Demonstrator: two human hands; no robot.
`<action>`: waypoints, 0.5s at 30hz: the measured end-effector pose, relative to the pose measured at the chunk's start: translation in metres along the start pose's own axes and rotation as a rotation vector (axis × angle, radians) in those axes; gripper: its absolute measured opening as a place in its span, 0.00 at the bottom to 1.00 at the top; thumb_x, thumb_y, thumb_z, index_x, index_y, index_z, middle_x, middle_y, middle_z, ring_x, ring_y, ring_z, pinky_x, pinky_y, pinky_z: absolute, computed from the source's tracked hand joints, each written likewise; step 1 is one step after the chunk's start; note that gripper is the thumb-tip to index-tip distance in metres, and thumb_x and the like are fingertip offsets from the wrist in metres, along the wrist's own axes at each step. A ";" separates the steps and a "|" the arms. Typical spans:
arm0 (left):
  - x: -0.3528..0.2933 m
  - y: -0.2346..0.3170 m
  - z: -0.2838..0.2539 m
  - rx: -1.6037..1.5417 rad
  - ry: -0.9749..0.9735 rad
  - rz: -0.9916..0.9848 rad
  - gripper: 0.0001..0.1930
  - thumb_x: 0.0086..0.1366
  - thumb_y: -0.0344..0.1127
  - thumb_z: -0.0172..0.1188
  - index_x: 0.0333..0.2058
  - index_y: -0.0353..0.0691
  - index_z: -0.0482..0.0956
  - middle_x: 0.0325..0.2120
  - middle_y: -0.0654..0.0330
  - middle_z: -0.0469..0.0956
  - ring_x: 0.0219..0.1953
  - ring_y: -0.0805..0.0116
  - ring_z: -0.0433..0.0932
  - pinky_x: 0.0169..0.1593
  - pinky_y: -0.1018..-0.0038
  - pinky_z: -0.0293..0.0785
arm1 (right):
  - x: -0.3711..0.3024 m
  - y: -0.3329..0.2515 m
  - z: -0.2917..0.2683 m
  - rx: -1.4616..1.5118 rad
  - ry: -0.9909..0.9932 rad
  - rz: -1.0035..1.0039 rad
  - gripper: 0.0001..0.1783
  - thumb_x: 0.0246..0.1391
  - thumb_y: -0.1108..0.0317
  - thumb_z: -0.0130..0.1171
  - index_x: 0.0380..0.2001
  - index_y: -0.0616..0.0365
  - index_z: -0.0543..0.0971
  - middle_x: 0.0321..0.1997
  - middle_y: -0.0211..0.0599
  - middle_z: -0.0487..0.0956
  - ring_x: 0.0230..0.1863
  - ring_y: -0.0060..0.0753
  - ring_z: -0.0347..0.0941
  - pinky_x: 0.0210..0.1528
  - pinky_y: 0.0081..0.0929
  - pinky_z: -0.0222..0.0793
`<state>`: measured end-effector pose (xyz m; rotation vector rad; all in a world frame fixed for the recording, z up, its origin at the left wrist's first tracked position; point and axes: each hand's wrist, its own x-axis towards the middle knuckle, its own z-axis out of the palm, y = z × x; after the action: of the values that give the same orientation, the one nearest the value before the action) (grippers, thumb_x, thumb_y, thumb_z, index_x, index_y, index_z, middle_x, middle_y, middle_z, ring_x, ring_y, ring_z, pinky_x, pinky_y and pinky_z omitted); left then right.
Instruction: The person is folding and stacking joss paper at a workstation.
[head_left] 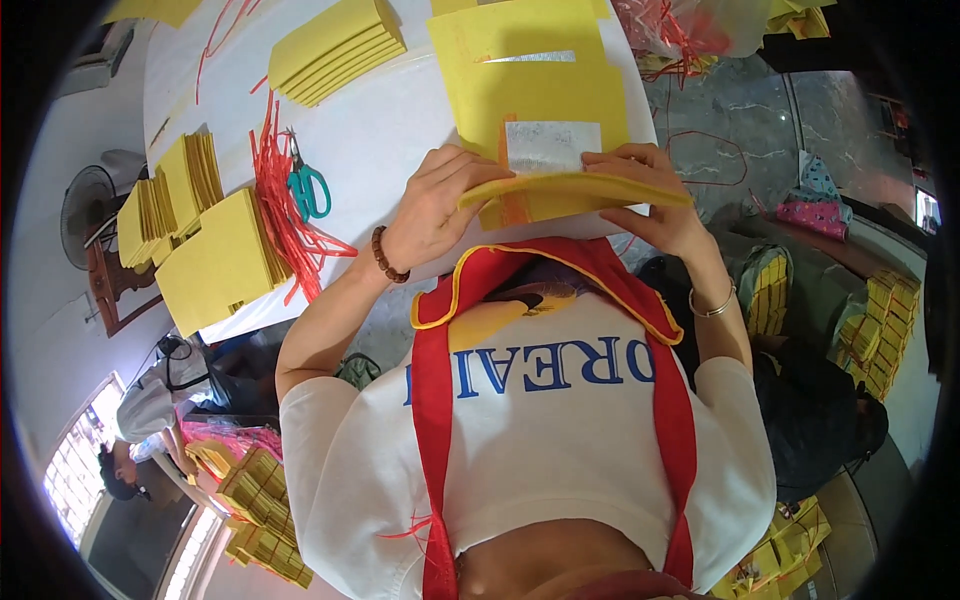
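Note:
At the table's near edge, both hands are on a sheet of yellow paper whose near part is bent up into a curved ridge. My left hand is closed on its left end, fingers pressed together over the edge. At the right end my right hand pinches it, with the thumb below and fingers above. A white printed slip and an orange strip lie on the yellow paper just beyond the ridge. Farther off are more yellow sheets, with a silvery patch showing through a slit.
Left on the white table lie red plastic strips, teal-handled scissors and stacks of folded yellow paper. Another stack stands farther back. Bundled yellow stacks are at the right. Another person bends at lower left.

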<state>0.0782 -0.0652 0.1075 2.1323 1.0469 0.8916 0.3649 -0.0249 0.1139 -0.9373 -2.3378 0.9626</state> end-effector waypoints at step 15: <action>0.012 0.005 -0.001 -0.138 0.014 -0.349 0.09 0.62 0.31 0.51 0.37 0.32 0.74 0.29 0.48 0.75 0.32 0.52 0.73 0.38 0.65 0.69 | 0.004 -0.021 0.015 0.551 0.350 0.511 0.26 0.48 0.72 0.60 0.52 0.61 0.67 0.39 0.36 0.79 0.38 0.22 0.72 0.44 0.22 0.66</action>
<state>0.0852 -0.0572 0.1152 1.7614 1.2770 0.7845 0.3440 -0.0397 0.1201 -1.3477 -1.4480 1.4043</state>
